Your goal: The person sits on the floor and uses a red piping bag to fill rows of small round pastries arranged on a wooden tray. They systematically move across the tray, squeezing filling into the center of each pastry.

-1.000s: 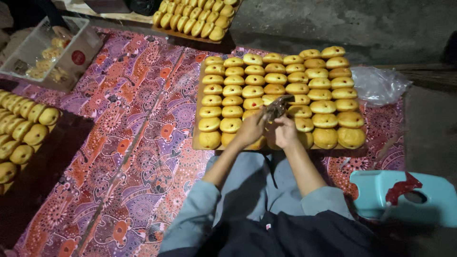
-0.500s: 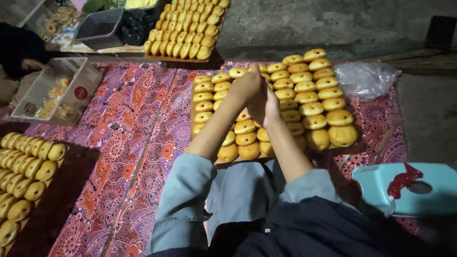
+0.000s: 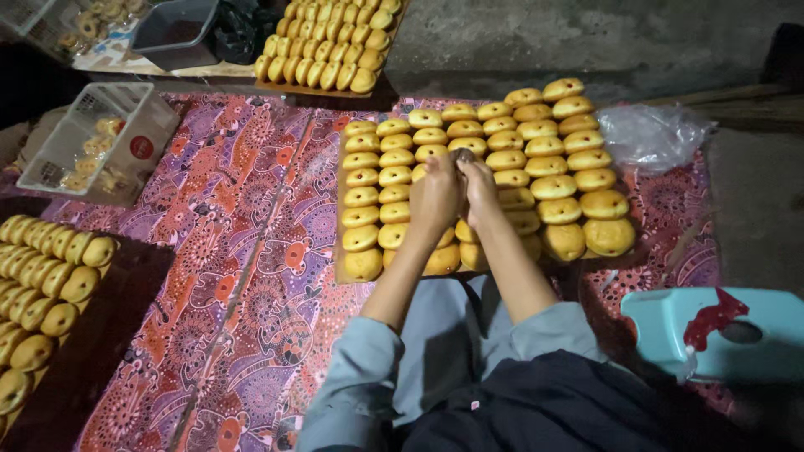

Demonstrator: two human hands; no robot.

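While your left hand (image 3: 435, 197) and right hand (image 3: 479, 188) are pressed together over the middle of the board (image 3: 339, 272), keep them that close: both are curled shut around a small dark thing (image 3: 462, 156) whose tip just shows above your knuckles. What it is, the view is too dim to tell, so treat it as something that could slip. I judge the work to be on the buns directly under your hands, in the centre columns of the golden buns (image 3: 536, 167) laid in rows.

Hold your wrists up so that your forearms do not rest on the near row, which lies just beneath them and looks soft. Work one bun at a time, and let the left hand steady while the right does the fine part. Stay square to the board rather than leaning right, where the clear plastic bag (image 3: 649, 134) lies beside the far rows.

Further out, the patterned cloth (image 3: 243, 251) carries another tray of buns (image 3: 46, 285) on your left and a third tray (image 3: 331, 42) beyond, with a white basket (image 3: 100, 138) near it. A light blue stool (image 3: 712, 335) stands close by your right knee.
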